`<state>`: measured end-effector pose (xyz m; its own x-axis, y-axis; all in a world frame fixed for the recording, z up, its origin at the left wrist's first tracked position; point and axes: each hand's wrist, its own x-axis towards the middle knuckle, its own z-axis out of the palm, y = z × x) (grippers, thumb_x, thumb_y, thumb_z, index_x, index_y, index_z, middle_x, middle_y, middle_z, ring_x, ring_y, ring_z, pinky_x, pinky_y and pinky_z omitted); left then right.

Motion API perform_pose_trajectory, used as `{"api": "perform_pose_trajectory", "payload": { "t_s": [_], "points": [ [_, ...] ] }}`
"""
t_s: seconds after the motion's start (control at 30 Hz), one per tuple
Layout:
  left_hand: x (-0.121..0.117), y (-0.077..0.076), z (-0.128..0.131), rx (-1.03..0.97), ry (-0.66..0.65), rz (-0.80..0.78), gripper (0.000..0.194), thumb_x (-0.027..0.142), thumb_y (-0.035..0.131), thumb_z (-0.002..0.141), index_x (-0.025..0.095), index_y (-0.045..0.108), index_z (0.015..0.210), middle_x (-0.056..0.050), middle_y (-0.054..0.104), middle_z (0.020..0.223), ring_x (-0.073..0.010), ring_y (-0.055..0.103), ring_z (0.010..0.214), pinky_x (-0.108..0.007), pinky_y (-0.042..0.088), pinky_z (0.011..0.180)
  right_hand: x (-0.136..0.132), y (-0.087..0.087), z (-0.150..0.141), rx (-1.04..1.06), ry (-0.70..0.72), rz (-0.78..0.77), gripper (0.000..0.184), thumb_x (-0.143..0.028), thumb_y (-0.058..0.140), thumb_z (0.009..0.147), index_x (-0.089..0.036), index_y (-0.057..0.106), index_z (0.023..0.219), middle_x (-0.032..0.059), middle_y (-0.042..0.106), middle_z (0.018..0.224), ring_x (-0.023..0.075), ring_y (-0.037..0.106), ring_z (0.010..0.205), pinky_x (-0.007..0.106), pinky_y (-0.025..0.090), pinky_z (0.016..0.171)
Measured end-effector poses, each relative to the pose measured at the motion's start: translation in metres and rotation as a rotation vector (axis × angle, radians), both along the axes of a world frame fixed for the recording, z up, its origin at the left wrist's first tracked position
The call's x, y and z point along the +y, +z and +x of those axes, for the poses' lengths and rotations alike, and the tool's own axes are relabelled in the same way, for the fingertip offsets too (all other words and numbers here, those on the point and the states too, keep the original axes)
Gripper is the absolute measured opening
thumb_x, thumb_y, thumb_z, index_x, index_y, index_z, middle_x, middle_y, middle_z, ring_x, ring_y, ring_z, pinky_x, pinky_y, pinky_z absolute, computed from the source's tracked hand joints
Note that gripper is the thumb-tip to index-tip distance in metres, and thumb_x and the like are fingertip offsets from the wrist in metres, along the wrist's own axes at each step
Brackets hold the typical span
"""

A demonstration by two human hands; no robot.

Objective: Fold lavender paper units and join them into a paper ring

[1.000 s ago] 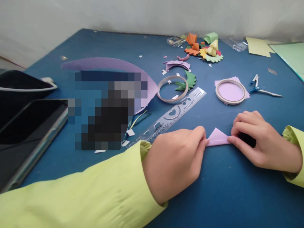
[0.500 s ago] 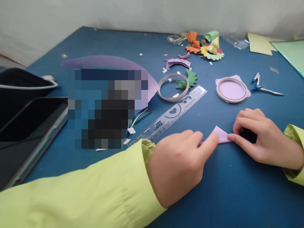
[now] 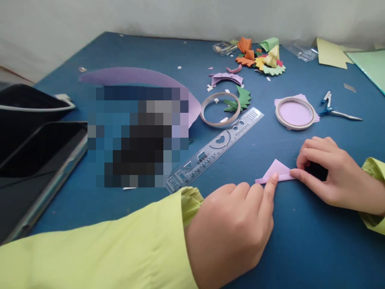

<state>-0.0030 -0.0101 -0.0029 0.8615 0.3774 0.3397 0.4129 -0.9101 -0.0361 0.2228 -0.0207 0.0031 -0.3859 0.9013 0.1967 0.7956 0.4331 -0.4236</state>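
A small folded lilac paper triangle (image 3: 276, 170) lies on the blue table (image 3: 300, 249) between my hands. My left hand (image 3: 234, 224) is curled, and its forefinger tip presses on the paper's near edge. My right hand (image 3: 331, 174) has its fingers bent, and a fingertip pins the triangle's right corner to the table. Both arms wear yellow-green sleeves.
A clear stencil ruler (image 3: 215, 148) lies just behind my left hand. Two tape rings (image 3: 220, 109) (image 3: 294, 112), a compass (image 3: 335, 111), green paper leaves (image 3: 240, 100), lilac paper (image 3: 144, 78) and coloured paper scraps (image 3: 258, 56) lie further back. A dark tablet (image 3: 33, 160) sits at the left.
My left hand has drawn back toward me and slid along the paper's near edge; its forefinger now presses there. The right hand has stayed on the right corner.
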Motion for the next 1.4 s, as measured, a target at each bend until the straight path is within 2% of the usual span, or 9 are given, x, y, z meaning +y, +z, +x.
{"api": "perform_pose_trajectory", "payload": {
  "t_s": [0.13, 0.3, 0.4, 0.5, 0.63, 0.87, 1.1, 1.23, 1.4],
  "points": [
    [-0.0005, -0.0011, 0.0022, -0.017, 0.025, -0.011, 0.031, 0.018, 0.047, 0.089, 0.000, 0.064, 0.109, -0.004, 0.062, 0.062, -0.0218, 0.056, 0.049, -0.038, 0.045, 0.038, 0.0003, 0.0003, -0.0001, 0.002, 0.005, -0.005, 0.018, -0.026, 0.054, 0.091, -0.019, 0.049, 0.075, -0.0006, 0.050, 0.074, 0.0146, 0.044, 0.070, 0.033, 0.029, 0.066],
    [0.0000, 0.0024, 0.0024, -0.017, 0.017, -0.014, 0.028, 0.015, 0.048, 0.089, 0.001, 0.065, 0.106, -0.003, 0.061, 0.060, -0.0213, 0.055, 0.047, -0.038, 0.044, 0.036, -0.0006, -0.0012, 0.0009, -0.003, -0.016, 0.016, 0.015, -0.027, 0.057, 0.089, -0.019, 0.048, 0.079, -0.0006, 0.050, 0.074, 0.0149, 0.045, 0.069, 0.033, 0.032, 0.066],
    [0.0012, 0.0017, 0.0014, -0.019, 0.011, -0.002, 0.030, 0.014, 0.048, 0.089, 0.000, 0.063, 0.110, -0.002, 0.059, 0.058, -0.0209, 0.054, 0.046, -0.038, 0.043, 0.036, -0.0027, -0.0026, 0.0025, -0.072, 0.063, 0.204, 0.010, -0.021, 0.057, 0.089, -0.019, 0.053, 0.098, 0.0030, 0.055, 0.084, 0.0165, 0.048, 0.074, 0.035, 0.036, 0.070],
    [0.0023, 0.0009, 0.0015, -0.020, 0.004, 0.005, 0.031, 0.014, 0.047, 0.089, -0.001, 0.063, 0.111, -0.002, 0.059, 0.058, -0.0209, 0.054, 0.045, -0.038, 0.043, 0.035, -0.0042, -0.0029, 0.0043, -0.202, 0.277, 0.423, 0.023, -0.010, 0.046, 0.092, -0.019, 0.055, 0.111, 0.0063, 0.057, 0.089, 0.0182, 0.050, 0.077, 0.039, 0.037, 0.074],
    [0.0020, 0.0011, 0.0021, -0.016, -0.003, 0.013, 0.030, 0.014, 0.047, 0.089, -0.001, 0.063, 0.110, -0.002, 0.059, 0.058, -0.0205, 0.054, 0.045, -0.037, 0.042, 0.035, -0.0035, -0.0015, 0.0062, -0.302, 0.393, 0.501, 0.021, -0.012, 0.043, 0.094, -0.012, 0.060, 0.106, 0.0086, 0.060, 0.089, 0.0187, 0.051, 0.076, 0.041, 0.038, 0.073],
    [0.0019, -0.0005, 0.0036, -0.033, 0.008, 0.033, 0.029, 0.014, 0.046, 0.090, 0.002, 0.064, 0.109, -0.001, 0.058, 0.056, -0.0205, 0.054, 0.044, -0.037, 0.042, 0.035, -0.0043, 0.0001, 0.0056, -0.306, 0.416, 0.572, 0.027, -0.007, 0.038, 0.095, -0.011, 0.063, 0.104, 0.0084, 0.064, 0.088, 0.0182, 0.055, 0.082, 0.040, 0.040, 0.074],
    [0.0009, 0.0021, 0.0016, -0.044, 0.026, 0.039, 0.026, 0.013, 0.048, 0.088, 0.000, 0.067, 0.101, -0.003, 0.058, 0.056, -0.0203, 0.052, 0.044, -0.037, 0.041, 0.036, -0.0039, 0.0033, 0.0056, -0.348, 0.477, 0.679, 0.022, -0.006, 0.049, 0.089, -0.014, 0.069, 0.083, 0.0084, 0.064, 0.088, 0.0173, 0.055, 0.078, 0.039, 0.040, 0.069],
    [-0.0004, 0.0023, 0.0022, -0.050, 0.048, 0.071, 0.019, 0.012, 0.052, 0.086, 0.003, 0.069, 0.088, -0.002, 0.057, 0.053, -0.0198, 0.051, 0.042, -0.036, 0.039, 0.035, -0.0050, 0.0035, 0.0055, -0.351, 0.462, 0.678, 0.021, -0.008, 0.052, 0.087, -0.016, 0.067, 0.075, 0.0082, 0.064, 0.086, 0.0183, 0.054, 0.075, 0.040, 0.041, 0.070],
    [-0.0012, 0.0024, 0.0032, -0.049, 0.060, 0.126, 0.016, 0.010, 0.054, 0.084, 0.003, 0.069, 0.086, -0.002, 0.055, 0.050, -0.0193, 0.050, 0.041, -0.035, 0.038, 0.034, -0.0090, 0.0030, 0.0039, -0.367, 0.419, 0.645, 0.025, -0.007, 0.048, 0.089, -0.017, 0.062, 0.070, 0.0050, 0.061, 0.076, 0.0178, 0.052, 0.072, 0.040, 0.041, 0.069]
  ]
}}
